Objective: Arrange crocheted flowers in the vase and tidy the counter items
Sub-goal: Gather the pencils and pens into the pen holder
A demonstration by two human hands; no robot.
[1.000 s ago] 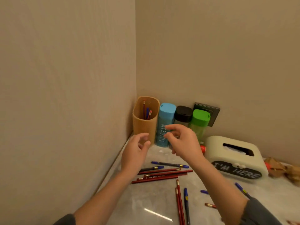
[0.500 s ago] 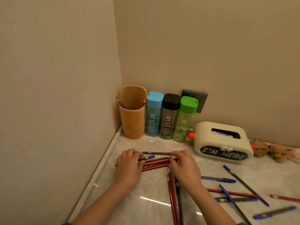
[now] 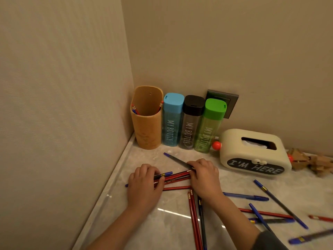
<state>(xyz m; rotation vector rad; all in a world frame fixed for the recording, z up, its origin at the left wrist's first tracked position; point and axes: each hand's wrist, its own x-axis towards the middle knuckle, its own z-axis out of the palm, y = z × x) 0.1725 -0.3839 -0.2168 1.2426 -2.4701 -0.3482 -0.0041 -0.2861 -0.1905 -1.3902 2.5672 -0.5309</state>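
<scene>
Left hand [image 3: 144,184] and right hand [image 3: 205,177] grip the pencil bundle [image 3: 175,176] with curled fingers; the holder [image 3: 146,127] contains few, and many pens [image 3: 246,196] lie scattered right.

A home: marble counter [image 3: 162,230], tissue box [image 3: 232,147], bottles [image 3: 190,123].

Left hand [image 3: 144,186] covers part of the red pencils [image 3: 177,175]; a pen [image 3: 310,238] is cropped.

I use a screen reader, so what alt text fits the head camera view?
The left hand and right hand grip a bunch of pens and pencils on a marble counter, with more scattered to the right. In the corner behind stand a tan holder, three bottles and a tissue box.
</scene>
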